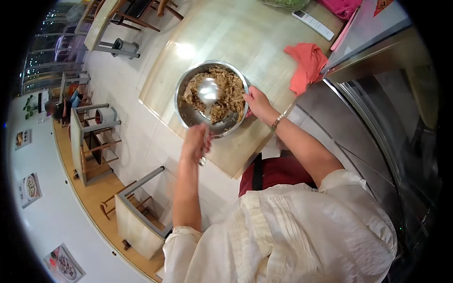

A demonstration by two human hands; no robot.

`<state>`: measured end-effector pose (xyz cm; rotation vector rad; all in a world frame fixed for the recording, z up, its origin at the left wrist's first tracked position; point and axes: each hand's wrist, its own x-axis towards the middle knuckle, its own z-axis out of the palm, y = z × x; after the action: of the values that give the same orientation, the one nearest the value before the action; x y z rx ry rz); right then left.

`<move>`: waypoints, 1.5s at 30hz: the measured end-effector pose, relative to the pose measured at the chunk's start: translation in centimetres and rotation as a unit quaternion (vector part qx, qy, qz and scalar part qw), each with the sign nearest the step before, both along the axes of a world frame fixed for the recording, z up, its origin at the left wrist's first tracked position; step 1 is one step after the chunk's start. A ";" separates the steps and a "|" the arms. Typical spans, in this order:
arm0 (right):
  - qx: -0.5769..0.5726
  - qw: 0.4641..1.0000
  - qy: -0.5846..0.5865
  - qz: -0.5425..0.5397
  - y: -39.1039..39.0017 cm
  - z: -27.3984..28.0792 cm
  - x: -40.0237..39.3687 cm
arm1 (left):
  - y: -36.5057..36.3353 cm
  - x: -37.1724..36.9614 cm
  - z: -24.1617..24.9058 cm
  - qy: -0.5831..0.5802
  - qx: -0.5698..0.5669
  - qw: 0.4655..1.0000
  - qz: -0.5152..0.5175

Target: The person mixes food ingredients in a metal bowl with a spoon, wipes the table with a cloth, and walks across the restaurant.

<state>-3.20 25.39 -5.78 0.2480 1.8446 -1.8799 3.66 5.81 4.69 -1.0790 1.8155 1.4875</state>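
Observation:
A round steel mixing bowl (178,104) stands on the pale table near its corner, filled with a brown, lumpy minced mixture (225,80). My left hand (195,141) is closed around the handle of a metal ladle (209,90), whose shiny round head lies over the mixture, smeared by motion. The handle's end sticks out below my fist. At the bowl's right side, my right hand (257,103) grips the rim, thumb on top and fingers mostly hidden behind the wall. A bracelet circles that wrist.
An orange-red cloth (306,66) hangs over the table's right edge. Behind it lie a white remote control (313,25), a green bundle (285,4) and a pink bag (342,6). A dark glass-fronted cabinet (387,94) borders the right. Tables, chairs and a seated person (59,108) are off left.

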 end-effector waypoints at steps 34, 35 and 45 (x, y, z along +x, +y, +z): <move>-0.105 0.987 -0.083 -0.088 -0.8 0.0 2.2 | -8.7 -0.3 -2.7 0.216 -0.562 0.630 -0.490; -0.116 0.986 -0.087 -0.086 -0.9 -0.3 2.3 | -7.2 1.9 -3.0 0.175 -0.544 0.686 -0.450; -0.174 0.977 -0.113 -0.055 -0.4 0.0 2.3 | -3.9 3.9 -1.4 0.128 -0.416 0.828 -0.355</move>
<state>-0.92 24.95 -5.80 0.4280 1.3524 -2.1131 7.55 1.91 3.28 -0.3865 2.7461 0.3721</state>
